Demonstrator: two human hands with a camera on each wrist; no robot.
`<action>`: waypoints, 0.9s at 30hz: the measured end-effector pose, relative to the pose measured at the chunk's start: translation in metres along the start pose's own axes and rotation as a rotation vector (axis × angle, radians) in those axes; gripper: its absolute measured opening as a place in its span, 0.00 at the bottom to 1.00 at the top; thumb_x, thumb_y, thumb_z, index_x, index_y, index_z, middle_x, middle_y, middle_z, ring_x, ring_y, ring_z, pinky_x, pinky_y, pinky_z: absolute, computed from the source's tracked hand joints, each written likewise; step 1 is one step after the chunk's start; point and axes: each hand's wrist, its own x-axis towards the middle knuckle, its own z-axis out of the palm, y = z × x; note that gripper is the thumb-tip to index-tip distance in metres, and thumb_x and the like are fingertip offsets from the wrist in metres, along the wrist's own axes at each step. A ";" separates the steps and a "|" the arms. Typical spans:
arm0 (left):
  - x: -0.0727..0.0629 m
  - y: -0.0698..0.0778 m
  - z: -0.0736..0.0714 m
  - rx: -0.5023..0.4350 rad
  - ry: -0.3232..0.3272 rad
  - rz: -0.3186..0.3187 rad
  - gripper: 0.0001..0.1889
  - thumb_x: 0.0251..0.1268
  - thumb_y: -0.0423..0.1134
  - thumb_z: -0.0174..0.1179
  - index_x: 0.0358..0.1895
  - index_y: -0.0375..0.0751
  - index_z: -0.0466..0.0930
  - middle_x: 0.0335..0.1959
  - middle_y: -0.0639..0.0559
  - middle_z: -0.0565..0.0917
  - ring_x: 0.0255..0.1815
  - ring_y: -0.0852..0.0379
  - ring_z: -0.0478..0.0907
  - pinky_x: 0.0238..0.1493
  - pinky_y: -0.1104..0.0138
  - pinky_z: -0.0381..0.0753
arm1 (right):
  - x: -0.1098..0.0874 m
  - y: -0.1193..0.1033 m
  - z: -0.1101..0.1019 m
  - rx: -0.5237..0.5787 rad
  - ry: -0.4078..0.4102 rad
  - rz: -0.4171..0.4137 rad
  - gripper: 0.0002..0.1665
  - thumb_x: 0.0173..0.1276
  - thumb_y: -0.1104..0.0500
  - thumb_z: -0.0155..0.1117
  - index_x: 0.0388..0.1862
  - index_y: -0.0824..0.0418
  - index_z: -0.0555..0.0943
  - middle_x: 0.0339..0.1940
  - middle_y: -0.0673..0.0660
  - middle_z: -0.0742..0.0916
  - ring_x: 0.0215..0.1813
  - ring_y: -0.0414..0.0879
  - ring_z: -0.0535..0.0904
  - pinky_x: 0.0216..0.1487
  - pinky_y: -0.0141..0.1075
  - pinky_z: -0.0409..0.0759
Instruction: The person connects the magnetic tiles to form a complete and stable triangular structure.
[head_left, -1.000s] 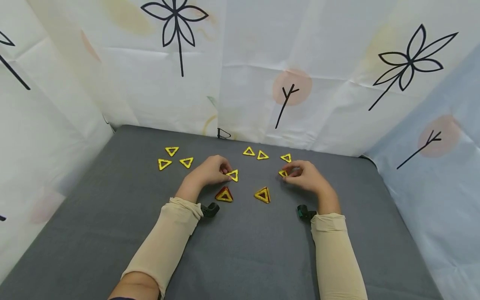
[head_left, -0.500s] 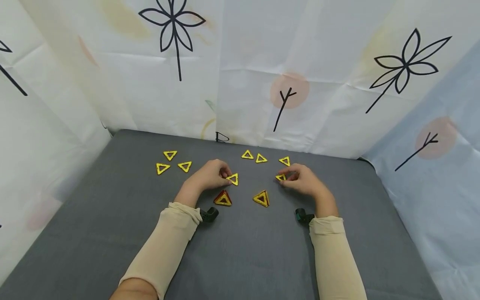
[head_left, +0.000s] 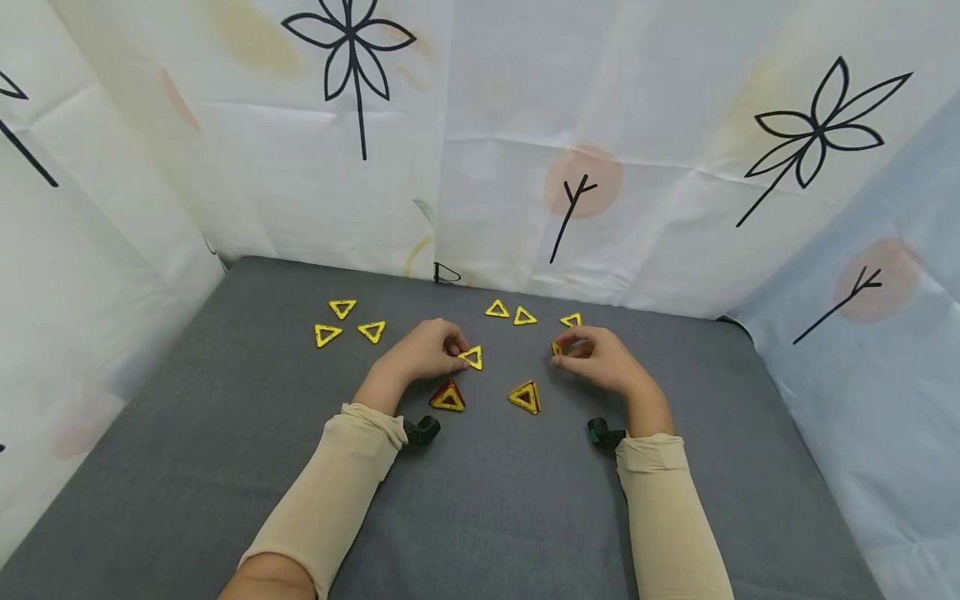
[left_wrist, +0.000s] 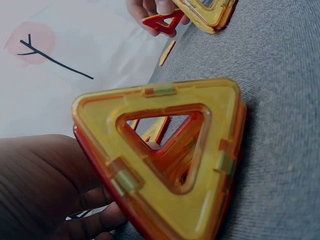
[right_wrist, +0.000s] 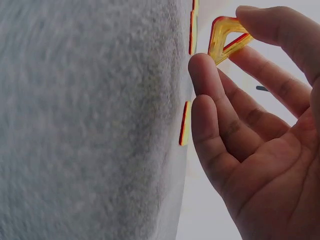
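Backdrop: white cloth (head_left: pixel 495 92), black line flowers (head_left: pixel 349 33), one D-like mark (head_left: pixel 437 272) above the far edge of the grey table (head_left: pixel 495 508). Left hand (head_left: pixel 420 350): gripping a yellow triangle (head_left: pixel 478 358), toward far edge. Right hand (head_left: pixel 604 362): pinching a second triangle (right_wrist: pixel 216 44). Near far left corner: three loose triangles (head_left: pixel 342 302). Along far edge: three further triangles (head_left: pixel 497 314). Nearer front edge than hands: two thicker red-and-yellow triangles (head_left: pixel 448 407).

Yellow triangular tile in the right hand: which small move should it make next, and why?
Probably the right hand should bring its yellow tile toward the matching tile in the left hand: each hand holds one, a gap separates them, and two assembled shapes, seemingly tile pyramids, stand nearby.
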 end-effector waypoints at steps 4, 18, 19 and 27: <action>-0.001 0.000 -0.001 -0.001 0.006 -0.003 0.09 0.69 0.40 0.74 0.48 0.43 0.89 0.43 0.50 0.86 0.44 0.53 0.81 0.52 0.56 0.81 | 0.002 -0.005 0.002 -0.003 -0.003 -0.013 0.20 0.73 0.53 0.74 0.59 0.60 0.85 0.55 0.62 0.89 0.53 0.54 0.88 0.54 0.53 0.85; -0.004 -0.005 0.006 0.002 0.009 0.002 0.09 0.69 0.42 0.74 0.47 0.46 0.88 0.41 0.52 0.84 0.41 0.54 0.79 0.49 0.57 0.79 | 0.003 -0.010 0.016 0.045 -0.061 -0.067 0.19 0.73 0.55 0.75 0.58 0.63 0.87 0.49 0.58 0.92 0.53 0.52 0.89 0.56 0.49 0.85; -0.004 -0.005 0.006 0.001 0.008 0.004 0.09 0.69 0.42 0.74 0.47 0.46 0.88 0.41 0.52 0.84 0.41 0.54 0.79 0.49 0.57 0.79 | 0.003 -0.010 0.016 0.048 -0.065 -0.072 0.20 0.73 0.56 0.74 0.58 0.64 0.87 0.49 0.58 0.92 0.53 0.52 0.89 0.56 0.48 0.85; 0.001 -0.006 0.003 -0.019 0.018 0.021 0.09 0.69 0.41 0.74 0.48 0.45 0.89 0.42 0.51 0.85 0.44 0.53 0.80 0.51 0.57 0.81 | 0.006 -0.013 0.017 0.048 -0.025 -0.091 0.20 0.72 0.59 0.75 0.58 0.67 0.86 0.49 0.63 0.92 0.52 0.56 0.90 0.53 0.49 0.87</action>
